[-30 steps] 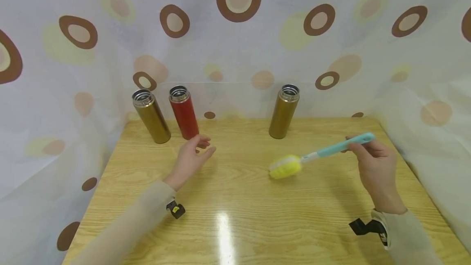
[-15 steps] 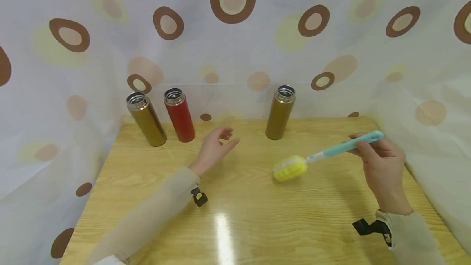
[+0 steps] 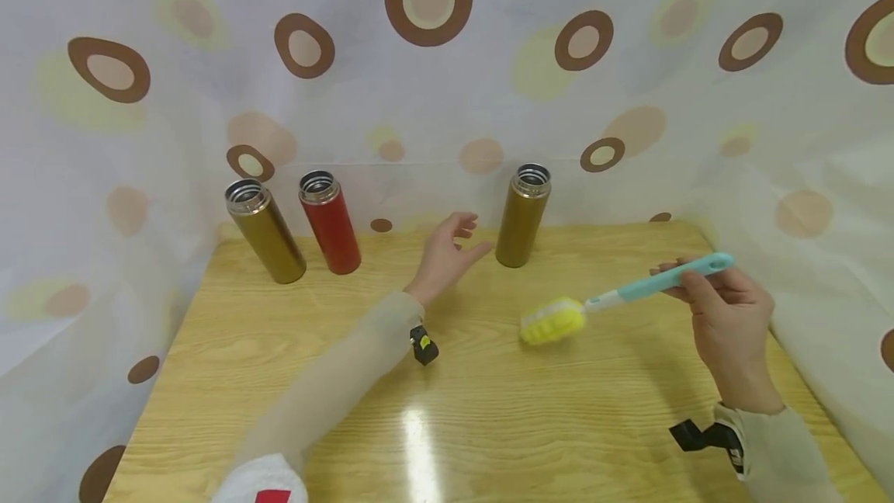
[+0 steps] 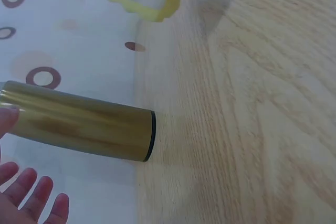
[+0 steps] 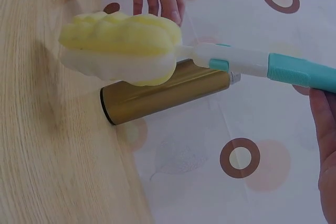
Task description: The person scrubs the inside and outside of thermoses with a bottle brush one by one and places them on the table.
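Note:
My right hand [image 3: 733, 324] pinches the teal handle of a bottle brush [image 3: 656, 283]; its yellow-and-white sponge head [image 5: 121, 48] points left, held above the table. My left hand [image 3: 450, 254], fingers spread and loosely bent, is just left of the right-hand gold thermos bottle [image 3: 520, 220] and holds nothing. That lidless bottle stands upright near the back edge. In the left wrist view the same gold bottle [image 4: 84, 121] lies across the picture beside my fingertips, with a gap below the thumb; whether the thumb touches it I cannot tell.
At the back left stand a second gold thermos bottle [image 3: 268, 235] and a red thermos bottle [image 3: 331, 227], both lidless. A patterned curtain [image 3: 426, 115] rises behind the wooden table [image 3: 349, 363] and along its sides.
My left hand has moved right and farther back, from beside the red bottle to beside the right-hand gold one. The right hand still holds the brush, nearly in place. The view has shifted slightly.

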The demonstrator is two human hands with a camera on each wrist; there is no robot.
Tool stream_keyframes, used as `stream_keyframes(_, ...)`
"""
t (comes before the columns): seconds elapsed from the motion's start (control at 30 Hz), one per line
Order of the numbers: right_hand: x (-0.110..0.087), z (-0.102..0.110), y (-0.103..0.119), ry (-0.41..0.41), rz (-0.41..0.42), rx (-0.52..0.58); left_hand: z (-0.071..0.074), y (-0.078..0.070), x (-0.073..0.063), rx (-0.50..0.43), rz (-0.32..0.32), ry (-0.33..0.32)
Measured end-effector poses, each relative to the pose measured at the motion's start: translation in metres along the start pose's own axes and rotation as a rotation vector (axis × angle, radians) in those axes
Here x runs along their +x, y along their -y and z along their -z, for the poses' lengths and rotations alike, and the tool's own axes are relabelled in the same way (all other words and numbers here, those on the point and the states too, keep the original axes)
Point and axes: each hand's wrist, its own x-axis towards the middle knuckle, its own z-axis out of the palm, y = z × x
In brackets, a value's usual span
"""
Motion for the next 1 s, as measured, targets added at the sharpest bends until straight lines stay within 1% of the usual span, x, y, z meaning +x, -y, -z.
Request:
stream_keyframes(0.13, 0.000, 0.001, 0.000, -0.005, -0.013, 0.000, -0.012, 0.003, 0.014, -0.016, 0.014, -0.016)
stream_keyframes(0.23, 0.000, 0.002, 0.000, -0.007, -0.018, -0.001, -0.022, 0.005, 0.022, -0.033, 0.027, -0.014)
stream_keyframes(0.37, -0.002, 0.005, -0.001, -0.011, -0.017, -0.009, -0.037, 0.002, 0.032, -0.021, 0.042, 0.001)
stream_keyframes(0.43, -0.003, 0.006, -0.001, -0.020, -0.022, -0.023, -0.044, 0.002, 0.037, -0.003, 0.037, 0.006)
stream_keyframes(0.53, -0.006, 0.007, -0.002, -0.043, -0.032, -0.042, -0.052, -0.001, 0.041, 0.006, 0.036, 0.013)
stream_keyframes(0.63, -0.007, 0.007, -0.004, -0.040, -0.013, -0.036, -0.057, -0.002, 0.044, 0.006, 0.037, 0.010)
stream_keyframes(0.73, -0.006, 0.007, -0.005, -0.029, 0.002, -0.039, -0.061, -0.002, 0.047, -0.009, 0.056, -0.005)
stream_keyframes(0.83, -0.005, 0.007, -0.006, -0.024, -0.003, -0.036, -0.065, 0.000, 0.050, -0.032, 0.082, -0.015)
stream_keyframes(1.0, -0.004, 0.009, -0.005, -0.014, -0.006, -0.015, -0.071, 0.004, 0.055, -0.063, 0.113, 0.008)
